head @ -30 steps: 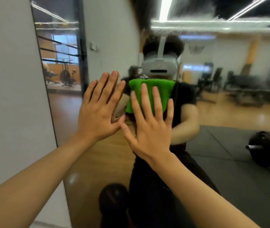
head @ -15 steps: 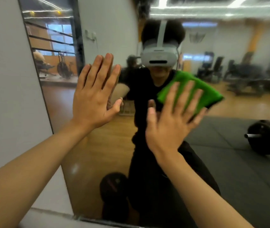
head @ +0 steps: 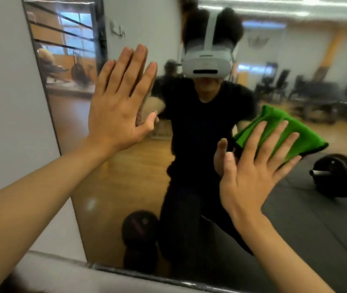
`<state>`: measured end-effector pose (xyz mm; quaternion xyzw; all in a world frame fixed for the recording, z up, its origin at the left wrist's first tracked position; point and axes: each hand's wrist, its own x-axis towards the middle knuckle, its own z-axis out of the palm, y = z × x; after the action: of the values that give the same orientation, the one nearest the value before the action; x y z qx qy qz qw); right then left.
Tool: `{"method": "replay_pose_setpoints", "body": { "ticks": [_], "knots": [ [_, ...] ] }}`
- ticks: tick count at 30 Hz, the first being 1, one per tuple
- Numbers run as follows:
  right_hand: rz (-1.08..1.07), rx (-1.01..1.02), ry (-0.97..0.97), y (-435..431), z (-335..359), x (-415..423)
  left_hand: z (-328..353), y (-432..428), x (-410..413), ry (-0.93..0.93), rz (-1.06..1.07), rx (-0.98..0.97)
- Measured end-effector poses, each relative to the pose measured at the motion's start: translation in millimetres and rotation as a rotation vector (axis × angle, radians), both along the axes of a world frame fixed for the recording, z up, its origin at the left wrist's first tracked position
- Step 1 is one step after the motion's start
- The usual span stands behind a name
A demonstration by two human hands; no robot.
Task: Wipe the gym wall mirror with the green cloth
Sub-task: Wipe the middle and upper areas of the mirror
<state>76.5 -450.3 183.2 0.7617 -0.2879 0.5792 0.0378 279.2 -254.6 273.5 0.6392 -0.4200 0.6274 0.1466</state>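
The left hand (head: 117, 106) lies flat on the mirror (head: 126, 176), whose top and right are cut off. The right hand (head: 253, 172), fingers spread, presses the folded, dark-edged green cloth (head: 295, 127), partly hidden beneath it, against the glass.

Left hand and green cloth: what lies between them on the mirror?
Head view: only bare mirror between the left hand and the green cloth, reflecting the person's black shirt.
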Motion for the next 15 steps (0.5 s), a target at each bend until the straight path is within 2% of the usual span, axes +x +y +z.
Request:
{"method": "replay_pose_setpoints", "body": {
  "ticks": [4, 8, 12, 15],
  "knots": [
    [0.133, -0.367, 0.334, 50, -24, 43, 0, -1, 1, -0.01, -0.011, 0.023],
    [0.212, -0.57, 0.527, 35, -37, 31, 2, 2, 3, -0.011, 0.006, 0.044],
    [0.132, -0.55, 0.535, -47, -85, -45, 1, -2, 3, 0.008, 0.008, 0.035],
    [0.056, -0.354, 0.4, -68, -102, -67, -1, -2, 5, -0.01, 0.014, 0.018]
  ]
}}
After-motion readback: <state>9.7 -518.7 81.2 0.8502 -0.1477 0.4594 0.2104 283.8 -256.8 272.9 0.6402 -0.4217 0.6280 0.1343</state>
